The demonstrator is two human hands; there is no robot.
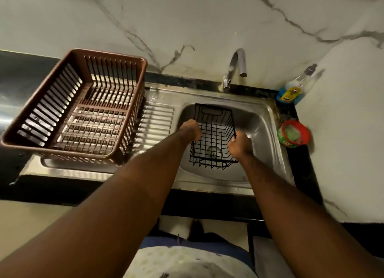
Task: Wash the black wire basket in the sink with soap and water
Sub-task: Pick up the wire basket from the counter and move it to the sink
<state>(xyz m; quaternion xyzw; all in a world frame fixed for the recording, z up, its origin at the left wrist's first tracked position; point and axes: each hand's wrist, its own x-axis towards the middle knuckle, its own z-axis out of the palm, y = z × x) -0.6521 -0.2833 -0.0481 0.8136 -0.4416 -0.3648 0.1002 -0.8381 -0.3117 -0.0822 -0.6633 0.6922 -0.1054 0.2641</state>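
Inside the sink (259,111) the black wire basket (214,132) is held over the drain (214,153), its sides gripped by left hand (190,130) and right hand (239,143). Wetting seems not yet begun; the far tap (236,67) must be opened next.

The wire basket (213,136) is in the sink (268,119), a dish rack (72,103) on the drainboard (159,119) left, the faucet (235,67) behind.

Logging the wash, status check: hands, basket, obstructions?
Left hand, right hand each grip black wire basket by its sides. Basket inside sink, no water from tap. Nothing in the way.
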